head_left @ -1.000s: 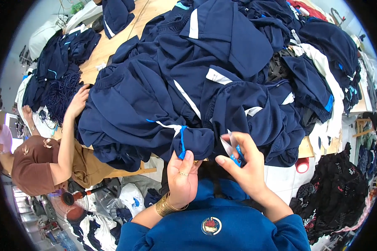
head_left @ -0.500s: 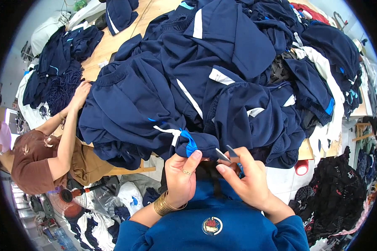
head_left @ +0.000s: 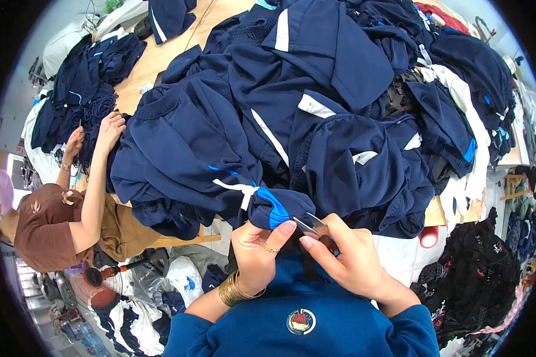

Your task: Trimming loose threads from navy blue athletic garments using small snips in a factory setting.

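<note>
My left hand [head_left: 257,253] is closed, its thumb and fingers pinching the near hem of a navy garment [head_left: 184,137]. Beside the thumb the hem carries a bright blue strip [head_left: 273,208], and a white fabric tab [head_left: 238,187] sticks out just beyond it. In my right hand [head_left: 357,259] is a small pair of thread snips [head_left: 311,228], its blades slightly apart and pointing left. Their tips lie close to the hem near my left thumb; whether they touch a thread is too small to tell.
A big heap of navy garments [head_left: 339,53] covers the wooden table [head_left: 161,65]. At left, a person in brown [head_left: 53,220] handles dark cloth, with a fan [head_left: 92,279] below. Black garments [head_left: 470,279] are piled at lower right, near a red-and-white roll [head_left: 429,237].
The snips have moved left toward my left thumb, and their blades look closer together. My left hand rolled the hem slightly. The person at left now has a second hand showing, raised.
</note>
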A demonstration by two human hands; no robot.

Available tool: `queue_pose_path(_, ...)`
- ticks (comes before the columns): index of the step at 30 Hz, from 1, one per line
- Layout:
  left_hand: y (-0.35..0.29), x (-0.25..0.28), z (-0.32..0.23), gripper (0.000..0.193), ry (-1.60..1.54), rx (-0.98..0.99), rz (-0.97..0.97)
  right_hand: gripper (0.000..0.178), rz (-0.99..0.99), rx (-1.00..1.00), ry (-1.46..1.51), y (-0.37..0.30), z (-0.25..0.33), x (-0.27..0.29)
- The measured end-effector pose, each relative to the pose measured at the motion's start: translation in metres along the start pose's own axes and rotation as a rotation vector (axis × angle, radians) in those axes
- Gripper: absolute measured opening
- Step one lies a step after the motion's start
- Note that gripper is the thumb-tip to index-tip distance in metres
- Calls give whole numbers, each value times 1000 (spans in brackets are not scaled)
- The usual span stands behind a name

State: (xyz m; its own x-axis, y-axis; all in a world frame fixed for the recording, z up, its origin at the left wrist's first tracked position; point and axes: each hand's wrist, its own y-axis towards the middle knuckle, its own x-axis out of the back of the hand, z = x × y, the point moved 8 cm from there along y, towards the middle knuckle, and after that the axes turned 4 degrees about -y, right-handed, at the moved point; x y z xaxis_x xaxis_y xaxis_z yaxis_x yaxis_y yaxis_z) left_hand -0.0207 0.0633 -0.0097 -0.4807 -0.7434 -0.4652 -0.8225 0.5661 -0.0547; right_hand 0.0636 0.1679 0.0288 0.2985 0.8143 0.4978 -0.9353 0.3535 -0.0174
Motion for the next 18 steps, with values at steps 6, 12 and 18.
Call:
queue_pose_path(6,-1,1,1,8,31,3,8,22,24,24,-25,0,2,0)
queue_pose_path(12,-1,0,0,9,60,-11,26,23,36,1,-19,0,0,0)
queue_pose_path(18,2,-4,0,12,46,-41,65,23,25,-21,-30,1,-3,1)
